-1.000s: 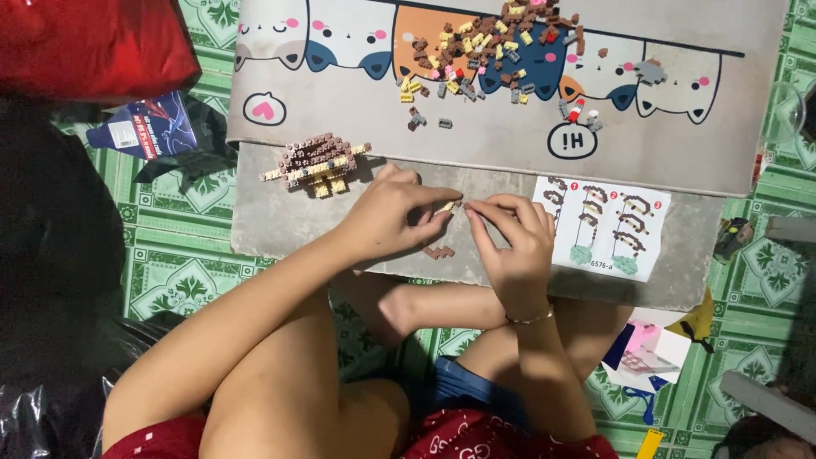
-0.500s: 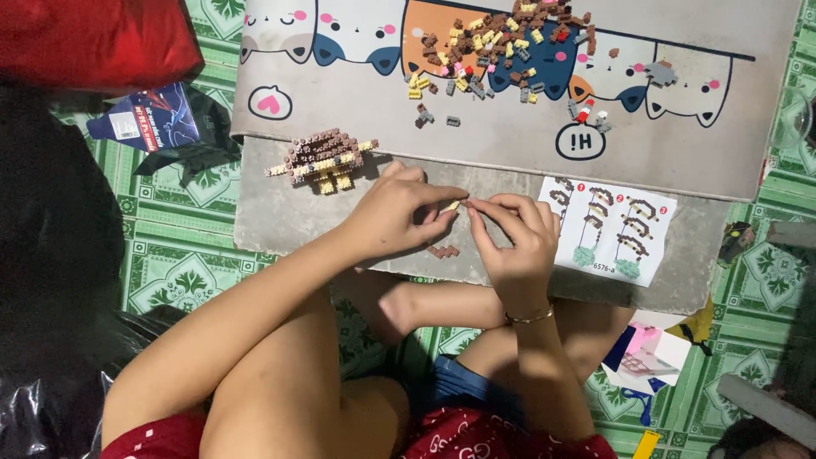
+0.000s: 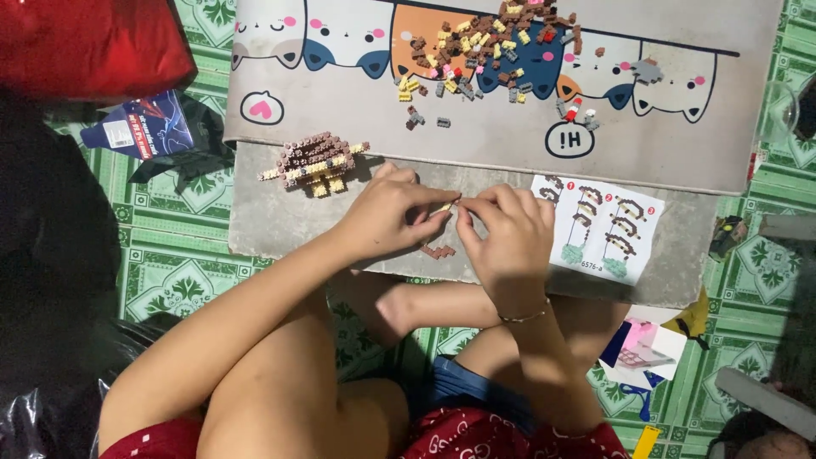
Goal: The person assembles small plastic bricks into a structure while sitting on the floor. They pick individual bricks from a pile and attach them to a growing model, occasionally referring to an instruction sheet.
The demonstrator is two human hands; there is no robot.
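Observation:
My left hand (image 3: 387, 214) and my right hand (image 3: 508, 238) meet over the grey board (image 3: 263, 221), fingertips pinched together on a tiny yellow brick piece (image 3: 448, 206). Just below the fingers lies a small brown brick piece (image 3: 439, 252). A part-built brown and yellow brick model (image 3: 316, 161) rests on the board to the left of my left hand. A pile of loose small bricks (image 3: 484, 47) in brown, yellow, red and grey is spread on the cat-print mat (image 3: 340, 102) farther away. An instruction sheet (image 3: 599, 228) lies right of my right hand.
A red cushion (image 3: 85, 42) and a blue packet (image 3: 136, 127) lie at the upper left on the green patterned floor (image 3: 170, 280). Coloured packaging (image 3: 642, 353) sits at the lower right beside my leg. A black plastic bag (image 3: 42, 399) is at the lower left.
The view has shifted slightly. Both hands stay pinched together at the same spot over the board, with only small finger movements.

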